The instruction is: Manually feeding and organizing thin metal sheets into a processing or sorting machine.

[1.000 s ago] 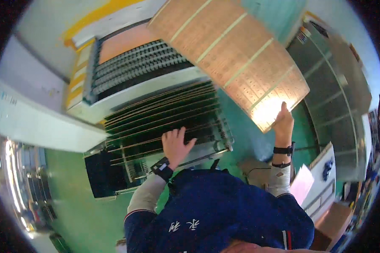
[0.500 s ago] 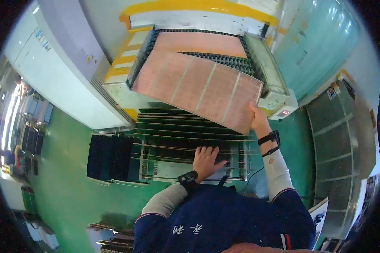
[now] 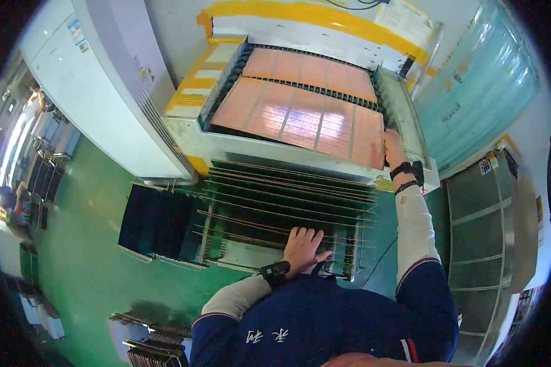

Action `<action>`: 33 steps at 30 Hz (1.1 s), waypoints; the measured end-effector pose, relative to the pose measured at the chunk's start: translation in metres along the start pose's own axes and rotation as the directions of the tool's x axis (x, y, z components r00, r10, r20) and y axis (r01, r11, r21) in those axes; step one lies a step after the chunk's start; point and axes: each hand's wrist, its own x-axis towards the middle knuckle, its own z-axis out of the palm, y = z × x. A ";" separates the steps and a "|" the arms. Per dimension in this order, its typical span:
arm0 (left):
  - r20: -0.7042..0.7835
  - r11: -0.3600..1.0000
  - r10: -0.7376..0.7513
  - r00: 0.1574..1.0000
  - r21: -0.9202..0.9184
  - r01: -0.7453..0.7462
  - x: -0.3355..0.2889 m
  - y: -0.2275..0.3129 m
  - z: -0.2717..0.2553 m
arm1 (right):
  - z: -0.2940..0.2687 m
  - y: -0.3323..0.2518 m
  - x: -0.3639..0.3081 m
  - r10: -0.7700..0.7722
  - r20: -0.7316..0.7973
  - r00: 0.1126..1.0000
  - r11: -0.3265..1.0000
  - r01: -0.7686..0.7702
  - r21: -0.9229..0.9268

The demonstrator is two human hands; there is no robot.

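My right hand [image 3: 393, 148] grips the right end of a copper-coloured circuit-board panel [image 3: 275, 116] marked with pale stripes. The panel lies slightly askew over the rollers of a conveyor machine [image 3: 404, 110], its near right corner over the machine's front edge. Behind it a second copper panel [image 3: 312, 68] lies flat on the rollers. Below, my left hand [image 3: 303, 249] has its fingers spread, resting at the front panel of a rack [image 3: 251, 252]. Several thin panels [image 3: 275, 189] stand on edge in that rack, between me and the machine.
Dark panels [image 3: 159, 220] stand left of the rack. A tall white cabinet [image 3: 98, 79] borders the machine's left side. On the right are a sheet wrapped in clear film [image 3: 471, 98] and a grey framed panel [image 3: 480, 232]. Another loaded rack [image 3: 156, 342] stands at lower left.
My right hand has moved forward, setting the copper panel lower and flatter on the rollers, more in line with the one behind. My left hand has stayed at the rack.
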 end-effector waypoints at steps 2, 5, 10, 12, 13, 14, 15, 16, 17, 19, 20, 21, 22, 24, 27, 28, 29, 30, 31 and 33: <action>-0.030 1.000 0.027 0.999 -0.005 -0.027 0.002 -0.001 0.001 | 0.013 -0.001 -0.009 -0.250 -0.153 0.956 0.911 0.179 -0.372; -0.048 1.000 0.006 0.999 -0.017 -0.007 0.002 -0.005 0.004 | 0.073 -0.045 -0.060 -0.453 0.105 0.885 0.376 0.297 -0.878; 0.030 0.999 0.025 0.999 -0.040 -0.024 0.009 -0.005 0.005 | 0.119 0.002 -0.099 -0.613 0.136 0.778 0.382 0.444 -0.811; -0.003 1.000 0.023 1.000 -0.010 -0.023 0.009 -0.004 0.004 | 0.128 -0.002 -0.118 -0.622 0.176 0.763 0.423 0.517 -0.744; 0.018 0.999 0.040 0.999 -0.014 -0.040 0.011 -0.003 0.003 | 0.127 -0.002 -0.112 -0.654 0.168 0.737 0.428 0.545 -0.721; 0.029 1.000 0.025 0.999 -0.011 -0.025 0.013 -0.002 0.002 | 0.125 -0.003 -0.109 -0.685 0.155 0.712 0.433 0.569 -0.699; 0.040 1.000 0.010 0.999 -0.008 -0.010 0.014 -0.001 0.002 | 0.122 -0.006 -0.106 -0.674 0.131 0.727 0.451 0.546 -0.706; 0.061 1.000 0.028 0.998 -0.010 -0.027 0.013 -0.001 0.004 | 0.120 -0.014 -0.105 -0.638 0.160 0.753 0.472 0.547 -0.692; 0.052 1.000 0.027 0.998 -0.004 -0.027 0.014 -0.001 0.007 | 0.116 -0.017 -0.102 -0.603 0.185 0.776 0.493 0.545 -0.678; 0.057 0.999 0.045 0.997 0.002 -0.045 0.015 0.000 0.010 | 0.114 -0.007 -0.095 -0.675 0.138 0.725 0.465 0.563 -0.683; 0.065 1.000 0.028 0.998 0.001 -0.028 0.016 0.001 0.011 | 0.113 -0.005 -0.094 -0.666 0.149 0.731 0.478 0.571 -0.668; 0.071 1.000 0.012 0.997 0.001 -0.012 0.017 0.001 0.011 | 0.112 -0.004 -0.092 -0.658 0.159 0.736 0.490 0.579 -0.652; 0.083 1.000 0.023 0.996 0.002 -0.023 0.015 0.004 0.011 | 0.112 -0.002 -0.092 -0.696 0.150 0.702 0.460 0.597 -0.657; 0.031 1.000 0.008 0.999 0.020 -0.009 0.013 0.008 0.010 | 0.109 -0.001 -0.092 -0.660 0.156 0.735 0.505 0.588 -0.632; 0.018 0.999 0.015 1.000 0.036 -0.016 0.007 0.010 0.013 | 0.106 -0.007 -0.100 -0.568 0.196 0.799 0.572 0.555 -0.603; 0.031 0.999 0.029 0.999 0.035 -0.030 0.005 0.010 0.016 | 0.106 -0.003 -0.103 -0.613 0.158 0.774 0.549 0.561 -0.620; 0.043 0.998 0.013 0.999 0.056 -0.016 0.003 0.011 0.017 | 0.104 0.004 -0.105 -0.652 0.115 0.750 0.528 0.557 -0.641; 0.059 0.997 0.001 0.998 0.076 -0.005 0.001 0.012 0.019 | 0.102 0.013 -0.106 -0.718 0.032 0.695 0.550 0.596 -0.585; 0.091 0.998 0.020 0.996 0.064 -0.026 0.000 0.014 0.020 | 0.095 0.014 -0.115 -0.698 0.011 0.716 0.571 0.565 -0.596; 0.057 0.993 0.039 0.998 0.112 -0.045 0.004 0.016 0.022 | 0.069 -0.001 -0.149 -0.695 -0.042 0.717 0.576 0.522 -0.629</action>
